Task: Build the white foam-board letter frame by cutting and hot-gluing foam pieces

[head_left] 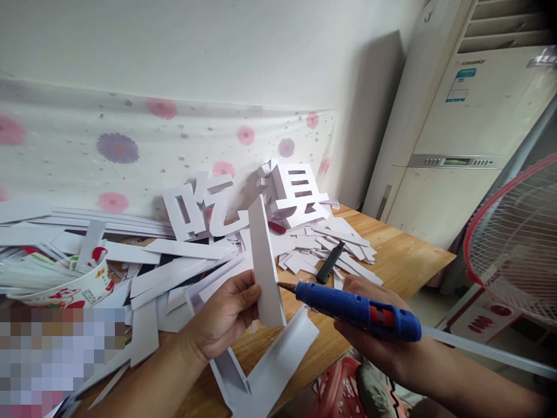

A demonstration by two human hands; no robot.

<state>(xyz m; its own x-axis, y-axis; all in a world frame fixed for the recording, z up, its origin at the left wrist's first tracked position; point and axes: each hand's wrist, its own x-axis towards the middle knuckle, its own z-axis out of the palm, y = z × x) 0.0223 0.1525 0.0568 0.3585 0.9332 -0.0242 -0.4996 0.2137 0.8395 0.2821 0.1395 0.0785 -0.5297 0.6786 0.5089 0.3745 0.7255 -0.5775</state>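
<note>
The left hand (pixel 226 316) pinched an upright white foam strip (pixel 265 264) at centre frame; the right hand (pixel 374 325) gripped a blue glue gun (pixel 359 310), nozzle seemingly touching it, above the scrap-littered wooden counter (pixel 400 255).

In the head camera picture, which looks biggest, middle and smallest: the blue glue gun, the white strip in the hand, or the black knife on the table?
1. Blue glue gun
2. White strip, nearly as long, so it's a close call
3. Black knife, though it lies farther from the camera
</note>
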